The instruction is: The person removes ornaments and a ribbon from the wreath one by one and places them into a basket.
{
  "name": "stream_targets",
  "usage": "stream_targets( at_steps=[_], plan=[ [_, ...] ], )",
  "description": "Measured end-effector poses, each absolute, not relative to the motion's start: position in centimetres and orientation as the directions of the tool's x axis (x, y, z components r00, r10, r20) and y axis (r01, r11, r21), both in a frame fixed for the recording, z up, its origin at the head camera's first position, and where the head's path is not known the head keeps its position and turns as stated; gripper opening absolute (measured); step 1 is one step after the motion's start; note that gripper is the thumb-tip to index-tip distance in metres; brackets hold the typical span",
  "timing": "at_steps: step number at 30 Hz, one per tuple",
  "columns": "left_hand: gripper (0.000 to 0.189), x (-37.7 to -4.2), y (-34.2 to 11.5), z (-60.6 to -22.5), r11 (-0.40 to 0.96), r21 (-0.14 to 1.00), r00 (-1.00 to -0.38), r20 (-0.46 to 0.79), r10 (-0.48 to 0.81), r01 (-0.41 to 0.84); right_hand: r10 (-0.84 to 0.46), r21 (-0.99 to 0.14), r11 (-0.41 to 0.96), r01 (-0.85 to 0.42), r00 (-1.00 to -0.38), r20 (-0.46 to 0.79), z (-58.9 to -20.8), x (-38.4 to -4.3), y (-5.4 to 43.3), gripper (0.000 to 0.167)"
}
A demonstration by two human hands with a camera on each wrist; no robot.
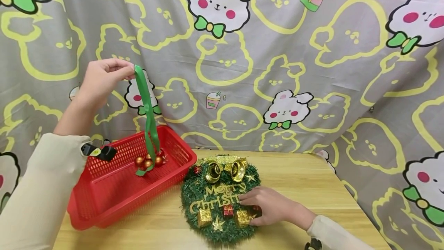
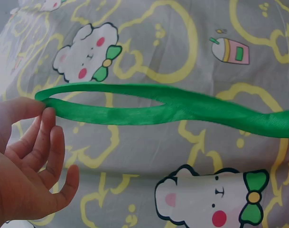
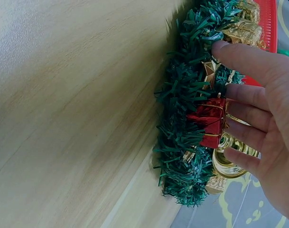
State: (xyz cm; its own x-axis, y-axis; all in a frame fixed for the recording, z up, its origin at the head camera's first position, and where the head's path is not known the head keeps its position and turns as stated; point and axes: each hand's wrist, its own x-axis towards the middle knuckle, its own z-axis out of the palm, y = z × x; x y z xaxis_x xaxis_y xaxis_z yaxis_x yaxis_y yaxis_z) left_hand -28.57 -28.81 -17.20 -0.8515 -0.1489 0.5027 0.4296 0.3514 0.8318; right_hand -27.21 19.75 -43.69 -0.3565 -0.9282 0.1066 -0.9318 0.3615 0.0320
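Raised above the basket, my left hand [image 1: 104,74] pinches the top of a looped green ribbon [image 1: 147,105] between thumb and forefinger. The left wrist view shows the ribbon's fold [image 2: 111,114] at the fingertips, the other fingers loosely bent. Its lower end hangs down into the red basket [image 1: 121,211], by several shiny copper-coloured balls [image 1: 148,163]. My right hand [image 1: 270,205] rests on the right side of a green tinsel wreath [image 1: 192,200], fingers spread and fairly straight. Gold lettering, two gold bells [image 1: 237,171], stars and small gift boxes [image 3: 210,124] decorate the wreath.
The wreath lies on a wooden table [image 1: 298,173], right beside the basket's near right corner. A patterned grey curtain [image 1: 229,61] hangs behind the table and along its right side.
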Motion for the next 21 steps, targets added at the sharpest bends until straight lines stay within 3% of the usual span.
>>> stream_targets(
  at_steps=[11,16,21],
  plan=[
    [0.02,-28.4,-29.7,-20.3,0.625,0.734,-0.929,0.367,-0.035,0.267,-0.931,0.05,0.357,-0.933,-0.351,0.102,-43.7,-27.1,19.8,0.055],
    [0.031,-28.9,-30.3,-21.6,0.71,0.653,-0.945,0.32,0.06,0.266,-0.931,0.055,0.357,-0.932,-0.351,0.102,-43.9,-27.2,19.8,0.055],
    [0.028,-29.3,-30.7,-23.0,0.738,0.607,-0.949,0.28,0.147,0.294,-0.931,0.059,0.357,-0.932,-0.35,0.103,-43.9,-27.3,19.9,0.055]
  ],
)
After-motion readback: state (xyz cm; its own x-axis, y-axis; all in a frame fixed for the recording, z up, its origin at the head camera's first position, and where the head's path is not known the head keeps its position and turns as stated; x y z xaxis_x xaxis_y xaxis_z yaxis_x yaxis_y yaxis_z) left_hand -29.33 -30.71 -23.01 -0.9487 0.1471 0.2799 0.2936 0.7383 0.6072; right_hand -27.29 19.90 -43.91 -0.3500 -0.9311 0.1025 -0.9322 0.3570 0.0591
